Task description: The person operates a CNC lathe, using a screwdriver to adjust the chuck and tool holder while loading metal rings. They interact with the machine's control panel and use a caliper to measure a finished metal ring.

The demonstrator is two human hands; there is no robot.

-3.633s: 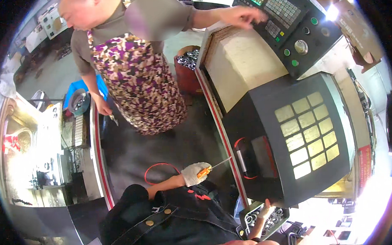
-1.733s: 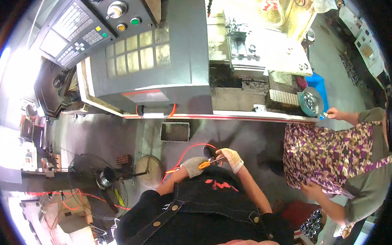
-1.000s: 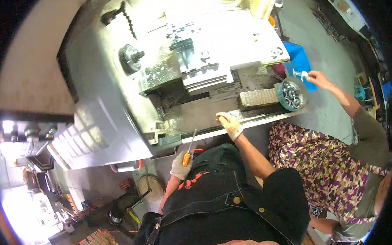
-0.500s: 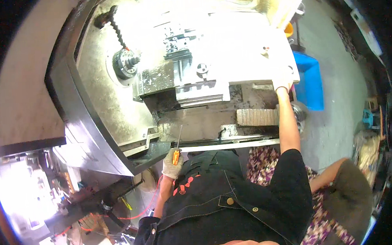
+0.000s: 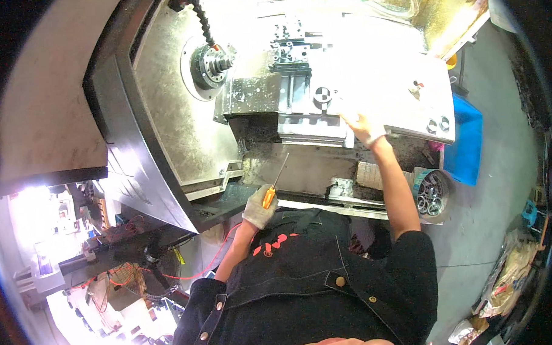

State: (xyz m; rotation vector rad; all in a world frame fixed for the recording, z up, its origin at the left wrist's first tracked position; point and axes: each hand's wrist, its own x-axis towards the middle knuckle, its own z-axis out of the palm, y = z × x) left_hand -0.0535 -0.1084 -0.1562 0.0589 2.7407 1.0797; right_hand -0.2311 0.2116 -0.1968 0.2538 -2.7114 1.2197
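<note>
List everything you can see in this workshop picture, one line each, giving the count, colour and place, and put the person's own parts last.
lathe chuck: one, grey metal, upper left inside the machine.
coolant hose: one, black segmented, above the chuck.
tool slide: one, grey metal, centre of the machine bed.
machine cover: one, pale grey, right of the slide.
bowl of metal rings: one, grey, on the right by the machine edge.
blue bin: one, blue, on the floor at right.
screwdriver: one, orange handle with thin metal shaft, pointing up over the bed.
red cable: one, red, lower left.
left hand: one, pale glove, grip closed on the screwdriver handle.
right hand: one, pale glove, resting on the machine cover's edge.
</note>
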